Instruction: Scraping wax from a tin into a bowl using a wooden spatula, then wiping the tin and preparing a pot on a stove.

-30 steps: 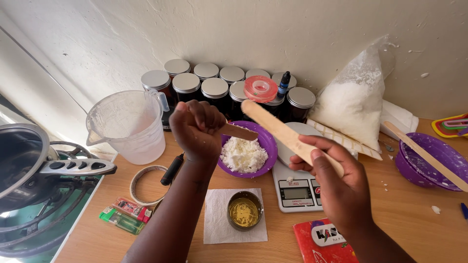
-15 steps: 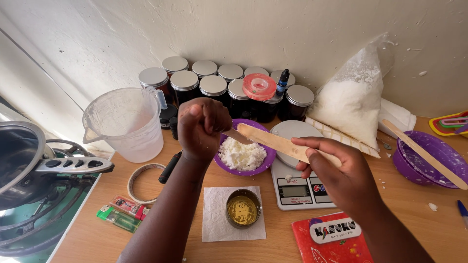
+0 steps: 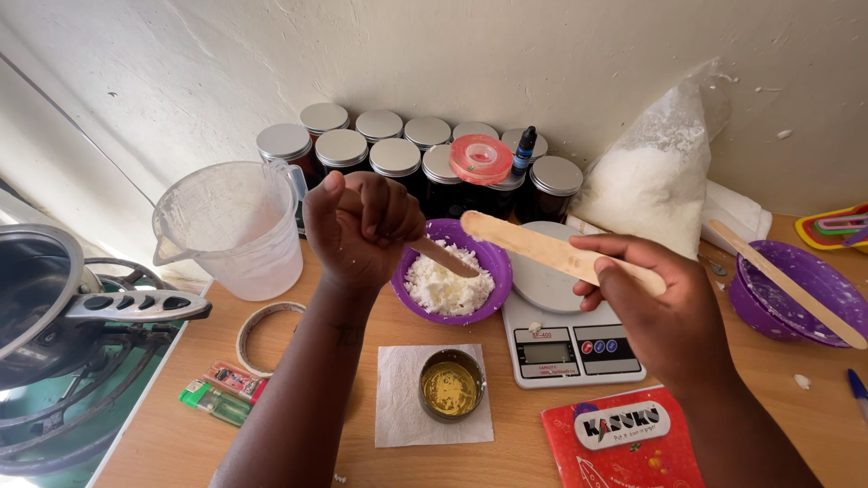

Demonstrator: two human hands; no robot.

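Observation:
My left hand (image 3: 360,226) is a closed fist around a short wooden stick (image 3: 445,257) whose tip points into a purple bowl (image 3: 493,271) of white wax flakes (image 3: 448,286). My right hand (image 3: 655,312) grips a longer flat wooden stick (image 3: 533,244), held level above the bowl and a white kitchen scale (image 3: 565,339). The two sticks are apart. In front of the bowl a small tin of yellow liquid (image 3: 452,387) sits on a white paper napkin (image 3: 398,411).
A clear measuring jug (image 3: 237,228) stands left, a pot on a gas stove (image 3: 54,316) further left. Lidded dark jars (image 3: 398,158) with a tape roll (image 3: 481,159) line the wall. A bag of white flakes (image 3: 651,185), second purple bowl with stick (image 3: 796,294), red booklet (image 3: 619,438), lighters (image 3: 226,398).
My right hand has lifted its long stick away from the short stick, and my left hand has shifted slightly left with its stick tip lower over the flakes.

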